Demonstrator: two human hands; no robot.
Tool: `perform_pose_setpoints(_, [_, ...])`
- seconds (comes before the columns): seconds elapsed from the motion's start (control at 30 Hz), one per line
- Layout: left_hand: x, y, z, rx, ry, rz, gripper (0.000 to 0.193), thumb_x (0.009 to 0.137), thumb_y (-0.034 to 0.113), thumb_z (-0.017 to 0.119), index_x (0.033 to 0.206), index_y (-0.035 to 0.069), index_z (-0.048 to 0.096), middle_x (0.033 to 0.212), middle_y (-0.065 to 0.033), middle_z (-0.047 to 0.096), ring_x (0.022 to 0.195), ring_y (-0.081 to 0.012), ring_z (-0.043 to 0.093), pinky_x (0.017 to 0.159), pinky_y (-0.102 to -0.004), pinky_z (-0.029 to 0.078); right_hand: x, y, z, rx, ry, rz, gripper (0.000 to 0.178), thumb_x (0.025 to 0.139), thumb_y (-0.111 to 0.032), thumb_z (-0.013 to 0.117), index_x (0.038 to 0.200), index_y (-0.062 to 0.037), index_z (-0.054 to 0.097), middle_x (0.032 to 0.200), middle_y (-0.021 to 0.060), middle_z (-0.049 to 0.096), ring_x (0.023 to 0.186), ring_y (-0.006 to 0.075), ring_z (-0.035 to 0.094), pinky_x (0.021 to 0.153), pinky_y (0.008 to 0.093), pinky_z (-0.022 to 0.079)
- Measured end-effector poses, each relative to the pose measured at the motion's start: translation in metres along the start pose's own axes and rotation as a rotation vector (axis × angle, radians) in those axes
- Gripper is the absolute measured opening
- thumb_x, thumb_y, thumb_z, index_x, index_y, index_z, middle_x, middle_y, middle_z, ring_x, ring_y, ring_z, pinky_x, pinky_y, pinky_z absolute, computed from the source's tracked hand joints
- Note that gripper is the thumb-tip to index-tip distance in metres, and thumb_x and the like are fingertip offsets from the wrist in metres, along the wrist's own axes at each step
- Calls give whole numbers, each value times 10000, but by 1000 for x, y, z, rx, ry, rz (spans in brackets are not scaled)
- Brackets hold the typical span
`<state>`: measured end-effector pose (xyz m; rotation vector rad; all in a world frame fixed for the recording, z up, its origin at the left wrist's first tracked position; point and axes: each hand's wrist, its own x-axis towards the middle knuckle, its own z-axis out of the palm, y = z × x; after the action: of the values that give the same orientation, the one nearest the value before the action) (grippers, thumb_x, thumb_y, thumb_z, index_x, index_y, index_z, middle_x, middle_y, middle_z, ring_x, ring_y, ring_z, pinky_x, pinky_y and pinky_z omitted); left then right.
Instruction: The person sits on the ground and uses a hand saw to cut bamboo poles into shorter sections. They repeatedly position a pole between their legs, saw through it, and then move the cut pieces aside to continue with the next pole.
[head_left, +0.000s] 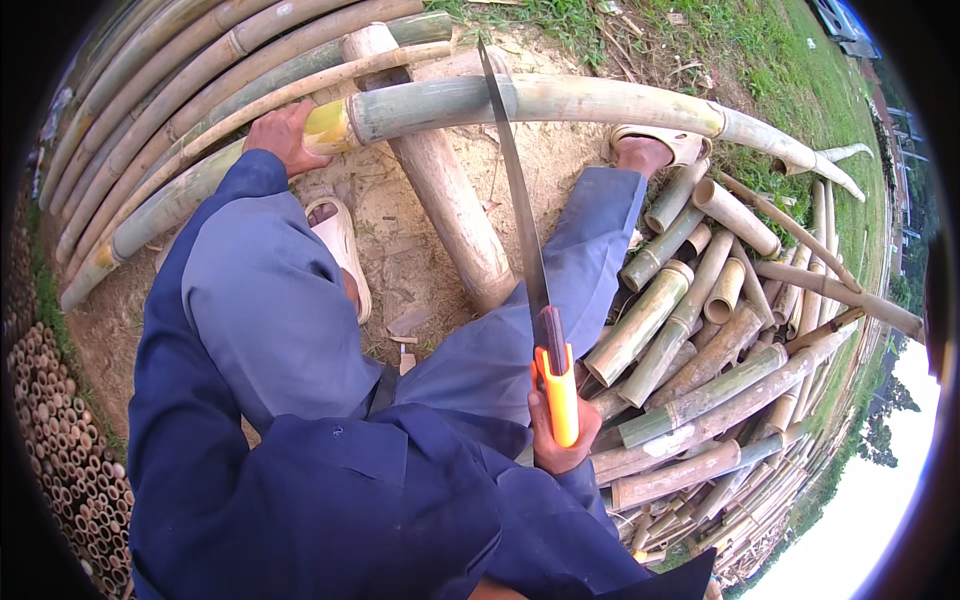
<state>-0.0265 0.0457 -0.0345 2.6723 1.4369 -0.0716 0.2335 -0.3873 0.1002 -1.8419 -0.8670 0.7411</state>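
Head view: my right hand [562,435] wrapping firmly round handle of orange-handled saw [531,255], saw crossing over long bamboo pole [430,108]. My left hand [283,138] curling round pole, gripping by yellowish joint. Pole lying across log [450,205] before me.

Ground [395,235]: bare pale earth, scattered with thin scraps, grass [745,60] at the upper right.
Log [450,205]: thick, with a greenish bamboo pole [430,108] across its upper part.
Right side: cut bamboo pieces [655,315] heaped loosely.
Upper left: long poles [200,75] side by side.
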Motion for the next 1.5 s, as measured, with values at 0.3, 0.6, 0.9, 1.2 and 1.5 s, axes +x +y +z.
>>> perform_pose_setpoints(0.3, [9,-1,-9,-37,-58,33,758,619,497,873,1212,113,599,1129,-185,719,1054,-391,691,913,-495,545,124,32,54,60,-37,-145,159,928,-99,747,890,37,674,657,68,588,628,97,515,575,310,446])
perform_pose_setpoints(0.6, [10,-5,5,-10,50,33,747,625,506,857,1198,104,596,1110,-186,718,1021,-390,697,892,-492,554,80,11,30,12,-31,-34,106,920,-44,726,951,57,710,674,43,629,650,87,565,592,293,463])
perform_pose_setpoints(0.9, [2,-5,3,18,71,59,750,605,451,882,1206,104,598,1140,-140,706,1052,-357,682,913,-467,543,35,18,20,19,-48,4,212,919,-27,730,1103,77,712,890,137,743,838,131,689,779,301,547])
perform_pose_setpoints(1.2, [17,-5,-3,-22,30,7,762,598,474,869,1199,91,600,1105,-174,712,1035,-381,692,891,-474,553,121,16,58,92,-8,-45,180,932,-105,743,867,52,683,638,47,587,603,91,484,558,314,431])
perform_pose_setpoints(1.5, [9,-7,13,-42,115,51,778,562,460,879,1204,113,610,1059,-186,716,998,-394,694,878,-499,555,52,-15,16,8,-15,-7,182,915,-37,736,1059,74,716,837,116,737,778,145,683,731,303,543])
